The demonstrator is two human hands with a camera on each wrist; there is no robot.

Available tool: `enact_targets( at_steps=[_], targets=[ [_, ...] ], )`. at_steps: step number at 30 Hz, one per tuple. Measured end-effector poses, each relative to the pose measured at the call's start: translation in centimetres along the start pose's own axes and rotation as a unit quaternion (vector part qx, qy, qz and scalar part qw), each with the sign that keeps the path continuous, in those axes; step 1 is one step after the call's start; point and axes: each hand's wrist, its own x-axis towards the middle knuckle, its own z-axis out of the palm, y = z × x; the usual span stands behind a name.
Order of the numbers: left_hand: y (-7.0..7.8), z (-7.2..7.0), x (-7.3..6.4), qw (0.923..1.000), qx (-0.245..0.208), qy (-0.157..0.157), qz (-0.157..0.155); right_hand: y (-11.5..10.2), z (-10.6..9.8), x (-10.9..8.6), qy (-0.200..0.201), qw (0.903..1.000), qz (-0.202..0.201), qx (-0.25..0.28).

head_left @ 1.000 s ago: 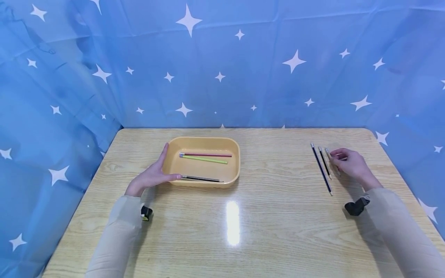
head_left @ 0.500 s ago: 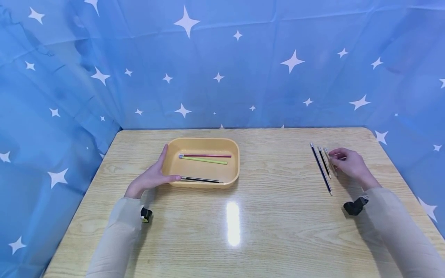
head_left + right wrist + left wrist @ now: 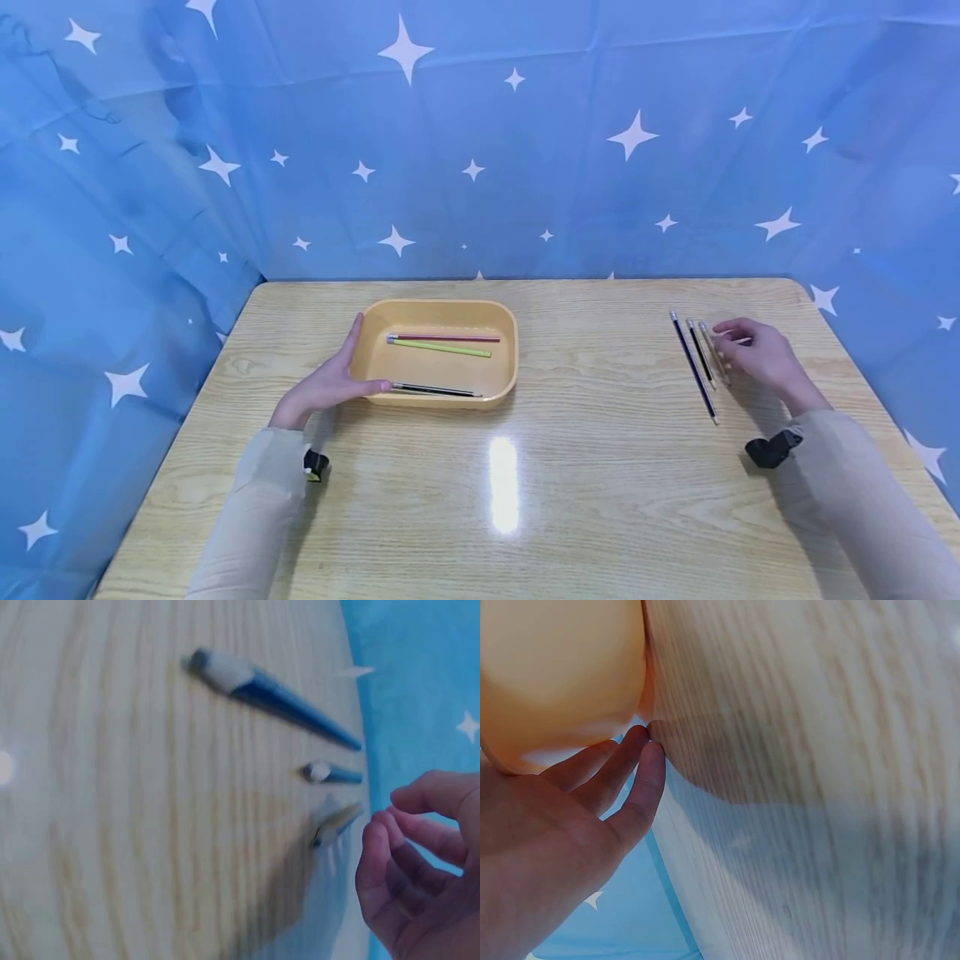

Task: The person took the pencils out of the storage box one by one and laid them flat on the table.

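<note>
My left hand (image 3: 330, 383) holds the left front corner of a yellow plastic box (image 3: 513, 350), thumb at the front rim and fingers along the left side. In the left wrist view its fingers (image 3: 634, 769) lie against the box's outside. A red pencil (image 3: 450, 338), a green pencil (image 3: 442, 347) and a black pencil (image 3: 435, 389) lie in the box. On the table's right, my right hand (image 3: 757, 358) is beside a light-coloured pencil (image 3: 715, 354), fingers loosely bent. Its fingertips show close to that pencil's far end in the right wrist view, with nothing seen between them.
Left of the light pencil lie a shorter dark pencil (image 3: 701, 352) and a longer dark blue pencil (image 3: 693, 367), all on the wooden table (image 3: 600, 467). A blue star-patterned cloth (image 3: 480, 117) hangs behind and at both sides.
The light pencil's tip has shifted slightly left, toward the dark pencils, and more of it shows beside my right fingers. My left hand and the box keep their place.
</note>
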Motion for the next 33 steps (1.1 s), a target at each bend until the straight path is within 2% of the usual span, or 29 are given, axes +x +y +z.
enact_targets(
  at_steps=[3, 10, 21, 33],
  targets=[
    [0.1, 0.1, 0.0, 1.0000, 0.001, -0.001, 0.003, -0.8, 0.1, 0.0, 0.003, 0.9999, -0.010, -0.002],
    [0.0, 0.0, -0.1, 0.9999, 0.002, 0.002, -0.014, -3.2, 0.9, 0.3, -0.001, 0.9992, -0.039, 0.011],
    [-0.1, 0.0, 0.1, 1.0000, -0.006, -0.001, -0.004, -6.4, 3.2, 0.3, -0.006, 0.9951, -0.098, 0.011],
    [-0.2, 0.0, 0.1, 0.9999, -0.013, 0.001, -0.005, -9.4, 5.3, 0.4, -0.046, 0.9885, -0.140, 0.035]
  ],
)
